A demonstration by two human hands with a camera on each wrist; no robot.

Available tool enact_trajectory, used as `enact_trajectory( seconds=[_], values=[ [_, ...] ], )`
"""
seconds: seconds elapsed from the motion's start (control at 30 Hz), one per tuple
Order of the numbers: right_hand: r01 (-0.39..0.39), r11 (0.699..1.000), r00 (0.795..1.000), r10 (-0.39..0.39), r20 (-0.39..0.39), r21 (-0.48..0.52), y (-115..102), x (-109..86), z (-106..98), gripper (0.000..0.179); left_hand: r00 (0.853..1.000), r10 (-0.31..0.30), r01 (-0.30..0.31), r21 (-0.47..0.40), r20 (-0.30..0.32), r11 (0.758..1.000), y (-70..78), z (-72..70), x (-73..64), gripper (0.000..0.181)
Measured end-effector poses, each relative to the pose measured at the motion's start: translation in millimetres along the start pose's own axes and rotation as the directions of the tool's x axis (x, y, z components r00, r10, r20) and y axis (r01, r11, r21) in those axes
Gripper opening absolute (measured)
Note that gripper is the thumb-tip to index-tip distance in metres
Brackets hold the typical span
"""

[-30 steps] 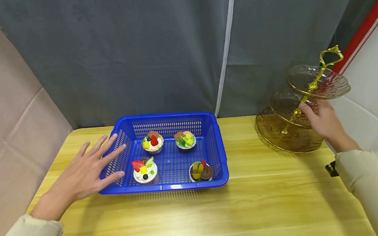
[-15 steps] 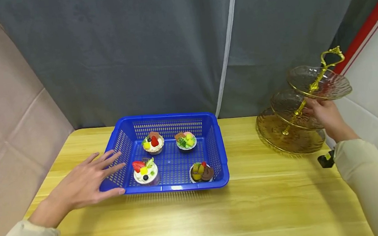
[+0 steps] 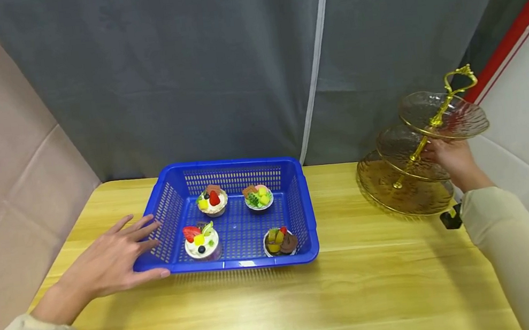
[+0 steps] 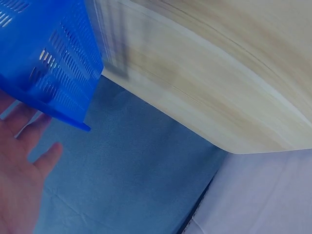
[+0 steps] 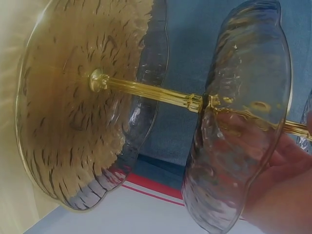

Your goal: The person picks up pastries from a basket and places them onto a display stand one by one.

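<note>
Since the frame of one second ago, our left hand (image 3: 110, 259) had sunk lower beside the near left corner of the blue basket (image 3: 230, 161), and our right hand (image 3: 458, 162) had shifted at the gold post (image 3: 419, 150) of the tiered stand (image 3: 406, 198), its thumb no longer showing in front.

From the head view, we saw the basket on the table (image 3: 279, 303), its long axis running left to right. Inside it sat four apart: a strawberry cup (image 3: 213, 201), a green-fruit cup (image 3: 258, 198), a white cream cup (image 3: 202, 244) and a chocolate cup (image 3: 279, 242). The stand was well apart to the basket's right, so we judged the sideways gap to be the relation that mattered: the basket lay nearer our left hand, the stand nearer our right. We gripped the post between the top and middle plates.

From the left wrist view, we saw our left fingers straight and slightly spread, reaching under the basket's rim; we could not tell whether they bore any weight.

From the right wrist view, our right fingers, partly seen through the middle plate (image 5: 239, 58), were curled at the post, which led away to the bottom plate (image 5: 63, 117).
</note>
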State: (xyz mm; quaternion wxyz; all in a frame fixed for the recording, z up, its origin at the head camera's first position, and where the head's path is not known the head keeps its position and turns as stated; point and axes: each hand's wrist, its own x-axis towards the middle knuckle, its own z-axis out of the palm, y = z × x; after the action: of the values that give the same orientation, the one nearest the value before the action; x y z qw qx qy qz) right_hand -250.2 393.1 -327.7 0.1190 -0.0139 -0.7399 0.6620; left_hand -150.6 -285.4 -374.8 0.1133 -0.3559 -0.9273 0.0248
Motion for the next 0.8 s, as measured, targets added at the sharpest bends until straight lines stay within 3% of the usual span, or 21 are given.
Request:
enact_trajectory(
  seconds=[0.17, 0.33, 0.47, 0.7, 0.8],
  values=[
    [0.013, 0.998, 1.000, -0.012, -0.021, 0.062, 2, 1.7, 4, 0.018, 1.000, -0.015, 0.015, -0.004, 0.009, 1.000, 1.2, -1.4, -0.7, 0.074],
    [0.015, 0.995, 1.000, -0.016, 0.009, 0.104, 2, 2.6, 11, 0.035, 0.999, -0.028, 0.028, -0.004, 0.015, 1.000, 2.4, -2.6, -0.7, 0.074],
    [0.034, 0.992, 0.999, -0.038, 0.028, 0.119, 1, 2.6, 20, 0.036, 0.999, -0.035, 0.035, -0.007, 0.018, 0.999, 3.0, -2.8, -0.7, 0.075],
    [0.086, 0.967, 0.985, -0.118, 0.122, 0.238, 0, -1.3, 37, 0.030, 0.999, -0.037, 0.037, -0.016, 0.015, 0.999, 3.4, -1.7, -2.1, 0.074],
    [0.107, 0.968, 0.975, -0.147, 0.168, 0.229, 2, -4.3, 42, 0.034, 0.999, -0.039, 0.039, -0.016, 0.017, 0.999, 3.8, -1.0, -2.7, 0.074]
  ],
)
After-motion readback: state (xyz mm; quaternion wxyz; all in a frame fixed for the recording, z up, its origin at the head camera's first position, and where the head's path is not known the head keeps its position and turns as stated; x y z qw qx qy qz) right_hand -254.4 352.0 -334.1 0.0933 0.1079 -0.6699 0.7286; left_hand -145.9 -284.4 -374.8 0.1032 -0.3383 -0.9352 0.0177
